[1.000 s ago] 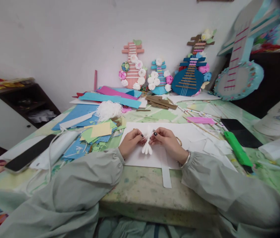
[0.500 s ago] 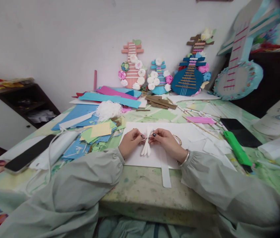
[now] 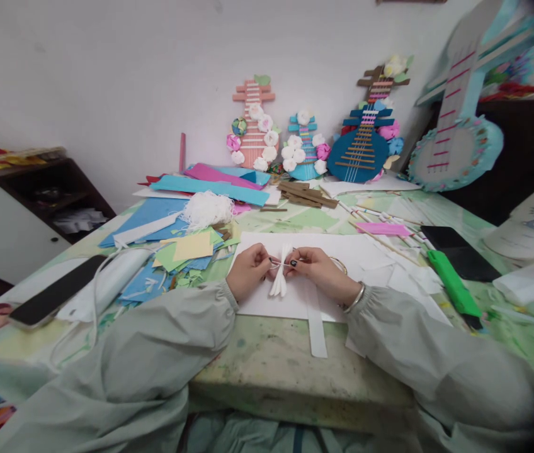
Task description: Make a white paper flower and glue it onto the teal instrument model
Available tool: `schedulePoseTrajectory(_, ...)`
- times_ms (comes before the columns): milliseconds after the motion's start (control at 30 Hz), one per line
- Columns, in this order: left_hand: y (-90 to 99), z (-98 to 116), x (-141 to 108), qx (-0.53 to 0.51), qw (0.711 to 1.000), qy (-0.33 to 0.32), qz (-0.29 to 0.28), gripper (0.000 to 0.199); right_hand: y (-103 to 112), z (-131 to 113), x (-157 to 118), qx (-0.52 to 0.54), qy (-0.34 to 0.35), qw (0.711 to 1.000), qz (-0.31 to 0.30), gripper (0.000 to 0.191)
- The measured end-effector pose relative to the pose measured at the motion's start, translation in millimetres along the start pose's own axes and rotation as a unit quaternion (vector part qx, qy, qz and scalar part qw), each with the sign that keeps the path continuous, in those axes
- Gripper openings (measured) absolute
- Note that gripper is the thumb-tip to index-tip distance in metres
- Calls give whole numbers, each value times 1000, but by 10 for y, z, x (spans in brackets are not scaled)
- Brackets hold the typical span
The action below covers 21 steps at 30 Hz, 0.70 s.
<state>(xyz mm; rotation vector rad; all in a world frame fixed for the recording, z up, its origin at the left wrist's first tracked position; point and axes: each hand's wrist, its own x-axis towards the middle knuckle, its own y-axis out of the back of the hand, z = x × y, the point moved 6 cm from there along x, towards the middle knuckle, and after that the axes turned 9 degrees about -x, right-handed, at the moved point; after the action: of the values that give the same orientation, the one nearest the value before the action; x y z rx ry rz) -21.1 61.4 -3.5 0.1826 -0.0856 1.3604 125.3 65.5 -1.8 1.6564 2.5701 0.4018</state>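
Observation:
A pleated bundle of white paper (image 3: 278, 286) fans out above and below a narrow waist between my hands. Thin white string (image 3: 280, 265) crosses that waist. My left hand (image 3: 249, 272) is closed, pinching the string on the left side with thumb and forefinger. On the right, my right hand (image 3: 318, 272) pinches the string too, its fingers close against the bundle. Both hands are just over a white sheet (image 3: 257, 305), from which a pale strip (image 3: 316, 327) hangs toward the table's front edge.
Coloured paper scraps (image 3: 189, 248) and a tangle of white string (image 3: 208, 211) lie to the left, by a phone (image 3: 59, 292). At right are a green-handled cutter (image 3: 453, 283) and a black phone (image 3: 458, 251). Flower-decorated paper instruments (image 3: 359, 154) stand along the wall.
The upper half of the white bundle now shows fanned upright between my fingers. My right hand has shifted slightly, and the string sits across the bundle's waist.

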Motion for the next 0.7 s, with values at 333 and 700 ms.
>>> schedulePoseTrajectory(333, 53, 92, -8, 83, 996, 9, 7, 9, 145, -3, 28, -172, -15, 984, 37, 7)
schedulePoseTrajectory(700, 101, 108, 15, 109, 993, 16, 28, 17, 163, -46, 7, -216, -27, 974, 56, 9)
